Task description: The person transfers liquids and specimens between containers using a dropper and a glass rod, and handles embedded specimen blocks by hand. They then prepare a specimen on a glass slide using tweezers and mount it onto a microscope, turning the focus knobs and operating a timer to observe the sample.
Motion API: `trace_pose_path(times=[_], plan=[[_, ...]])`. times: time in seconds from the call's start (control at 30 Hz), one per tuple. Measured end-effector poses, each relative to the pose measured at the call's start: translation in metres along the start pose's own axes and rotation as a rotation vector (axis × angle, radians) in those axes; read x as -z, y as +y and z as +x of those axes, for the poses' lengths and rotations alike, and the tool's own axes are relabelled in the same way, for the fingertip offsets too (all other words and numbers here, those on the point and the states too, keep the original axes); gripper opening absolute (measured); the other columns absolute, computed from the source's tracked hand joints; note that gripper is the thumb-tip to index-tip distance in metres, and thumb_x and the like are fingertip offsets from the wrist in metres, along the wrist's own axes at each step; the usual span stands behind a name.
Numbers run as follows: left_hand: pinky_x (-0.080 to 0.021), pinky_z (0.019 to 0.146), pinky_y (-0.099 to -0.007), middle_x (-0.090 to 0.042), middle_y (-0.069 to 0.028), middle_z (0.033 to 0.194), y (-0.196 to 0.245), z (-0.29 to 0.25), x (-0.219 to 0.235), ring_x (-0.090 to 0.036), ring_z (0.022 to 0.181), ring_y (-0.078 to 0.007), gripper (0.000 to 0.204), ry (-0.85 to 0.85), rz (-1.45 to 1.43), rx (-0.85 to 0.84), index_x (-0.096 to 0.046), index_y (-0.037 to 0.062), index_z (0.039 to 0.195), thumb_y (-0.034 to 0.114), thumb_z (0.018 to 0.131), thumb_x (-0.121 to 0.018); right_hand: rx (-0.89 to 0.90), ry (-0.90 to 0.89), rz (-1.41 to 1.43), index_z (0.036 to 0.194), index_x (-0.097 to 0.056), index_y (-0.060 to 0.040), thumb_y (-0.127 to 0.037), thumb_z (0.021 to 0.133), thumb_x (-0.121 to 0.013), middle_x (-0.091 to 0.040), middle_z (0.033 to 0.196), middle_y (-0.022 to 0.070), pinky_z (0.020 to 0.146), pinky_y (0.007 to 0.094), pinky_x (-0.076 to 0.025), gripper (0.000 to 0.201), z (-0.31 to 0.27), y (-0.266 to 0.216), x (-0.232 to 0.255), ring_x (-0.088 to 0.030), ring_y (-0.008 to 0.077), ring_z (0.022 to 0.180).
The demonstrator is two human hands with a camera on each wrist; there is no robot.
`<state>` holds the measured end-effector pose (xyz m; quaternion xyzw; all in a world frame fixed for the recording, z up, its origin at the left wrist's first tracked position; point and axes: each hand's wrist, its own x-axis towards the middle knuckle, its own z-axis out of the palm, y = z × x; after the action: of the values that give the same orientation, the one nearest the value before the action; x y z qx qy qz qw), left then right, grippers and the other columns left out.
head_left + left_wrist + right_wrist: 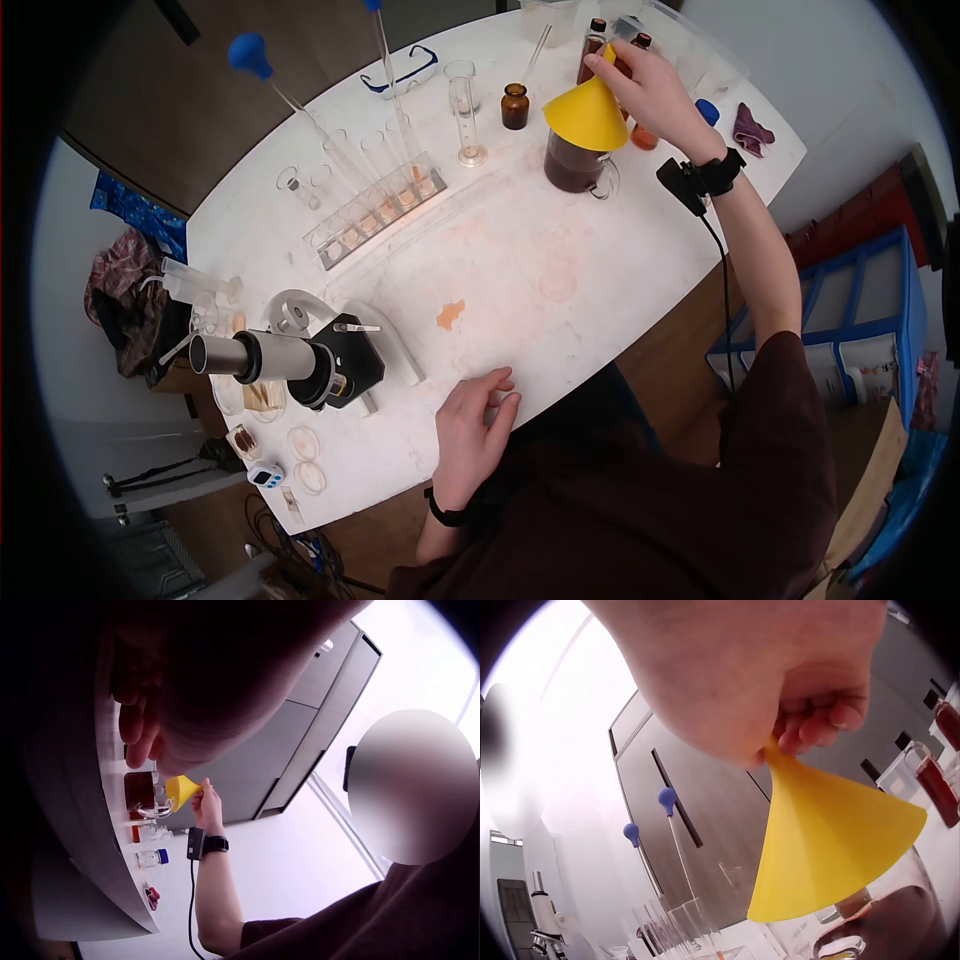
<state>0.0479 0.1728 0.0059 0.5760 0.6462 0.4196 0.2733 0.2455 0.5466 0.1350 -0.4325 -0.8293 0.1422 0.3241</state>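
Up at the back right, my right hand (655, 92) pinches a yellow funnel (588, 118) by its narrow stem. The funnel is upside down, its wide mouth facing down over a glass jug (572, 172) of dark brown liquid. In the right wrist view, the fingers curl round the stem and the cone (825, 847) flares out below them, overlapping the jug. My left hand (472, 430) lies at the near table edge with loosely bent fingers, holding nothing.
Behind the jug stand dark bottles (592, 52); a brown jar (515, 106) and a measuring cylinder (467, 125) are left of it. A test tube rack (375, 215) with tall pipettes crosses mid-table. A microscope (300, 365) stands front left near petri dishes (308, 460). Orange liquid (451, 315) stains the tabletop.
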Motion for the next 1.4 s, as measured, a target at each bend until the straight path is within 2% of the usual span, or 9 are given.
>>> trace_pose_path(times=[0.23,0.33,0.4,0.5,0.7,0.83,1.0,1.2,1.4], plan=[[-0.052,0.067,-0.0316,-0.073,-0.008,0.093,0.001,0.005,0.0,-0.065,0.074,-0.019,0.027,0.004,-0.021,0.026,-0.07,0.0026,0.117,0.006,0.09,-0.073,0.079,0.068,0.001,0.108,-0.066,0.0018,-0.048,0.102,-0.061,-0.062,0.078,0.0103,0.067,0.0321,-0.054,0.051,-0.005,0.014,-0.014,-0.063,0.0208,0.068],[-0.053,0.069,-0.0339,-0.073,-0.0076,0.093,0.002,0.006,0.0,-0.064,0.074,-0.0212,0.027,0.01,-0.017,0.026,-0.07,0.0028,0.116,0.007,0.089,-0.074,-0.013,0.002,-0.058,0.109,-0.066,0.0019,-0.048,0.102,-0.062,-0.064,0.082,0.0111,0.069,0.0327,-0.054,0.05,-0.012,0.009,-0.009,-0.064,0.0219,0.073],[-0.053,0.069,-0.0339,-0.073,-0.0077,0.092,0.003,0.006,-0.001,-0.064,0.074,-0.0212,0.027,0.002,-0.014,0.029,-0.07,0.0027,0.116,0.007,0.089,-0.074,0.202,0.118,-0.122,0.111,-0.066,0.0025,-0.049,0.101,-0.061,-0.067,0.092,0.0147,0.073,0.0341,-0.055,0.053,-0.018,0.015,-0.016,-0.068,0.0248,0.082],[-0.053,0.069,-0.034,-0.073,-0.0078,0.092,0.003,0.005,-0.001,-0.064,0.075,-0.0214,0.027,0.003,-0.01,0.036,-0.07,0.0026,0.116,0.008,0.09,-0.074,0.035,0.015,-0.015,0.114,-0.064,0.0043,-0.051,0.101,-0.06,-0.069,0.102,0.0186,0.079,0.0357,-0.056,0.057,-0.024,0.018,-0.025,-0.07,0.028,0.092],[-0.05,0.066,-0.0297,-0.072,-0.0089,0.094,0.001,0.004,-0.002,-0.066,0.075,-0.0178,0.026,-0.006,0.007,-0.007,-0.069,0.0023,0.118,0.006,0.092,-0.072,0.001,-0.029,0.013,0.119,-0.061,0.0053,-0.052,0.101,-0.06,-0.069,0.106,0.0209,0.084,0.0373,-0.057,0.06,-0.028,0.016,-0.027,-0.071,0.03,0.095],[-0.051,0.067,-0.031,-0.072,-0.0096,0.094,0.001,0.005,-0.001,-0.066,0.075,-0.0191,0.027,-0.003,0.022,-0.022,-0.069,0.0021,0.118,0.006,0.091,-0.072,0.041,-0.002,0.107,0.119,-0.061,0.0047,-0.052,0.097,-0.065,-0.069,0.105,0.0205,0.083,0.0371,-0.057,0.061,-0.031,0.017,-0.035,-0.071,0.0305,0.095],[-0.052,0.067,-0.032,-0.072,-0.01,0.094,0.001,0.004,-0.001,-0.066,0.075,-0.0201,0.028,0.004,0.039,-0.042,-0.069,0.002,0.118,0.007,0.09,-0.073,-0.066,0.045,0.136,0.129,-0.055,0.0049,-0.05,0.085,-0.079,-0.069,0.107,0.0202,0.087,0.0375,-0.056,0.074,-0.039,0.009,-0.045,-0.07,0.0306,0.098],[-0.054,0.071,-0.0355,-0.073,-0.007,0.094,0.003,0.003,-0.001,-0.065,0.078,-0.0229,0.027,-0.008,0.022,-0.004,-0.07,0.0033,0.116,0.01,0.09,-0.074,-0.056,0.116,0.136,0.138,-0.05,0.0043,-0.043,0.082,-0.081,-0.063,0.123,0.0223,0.098,0.0403,-0.052,0.079,-0.049,0.005,-0.055,-0.064,0.0329,0.114],[-0.054,0.072,-0.0356,-0.073,-0.0066,0.094,0.002,0.003,0.001,-0.064,0.078,-0.0228,0.028,-0.019,0.033,-0.03,-0.07,0.0036,0.116,0.01,0.09,-0.074,-0.014,0.145,0.162,0.139,-0.049,0.0037,-0.044,0.083,-0.08,-0.062,0.123,0.0216,0.099,0.041,-0.051,0.079,-0.044,0.011,-0.061,-0.063,0.0335,0.114]])
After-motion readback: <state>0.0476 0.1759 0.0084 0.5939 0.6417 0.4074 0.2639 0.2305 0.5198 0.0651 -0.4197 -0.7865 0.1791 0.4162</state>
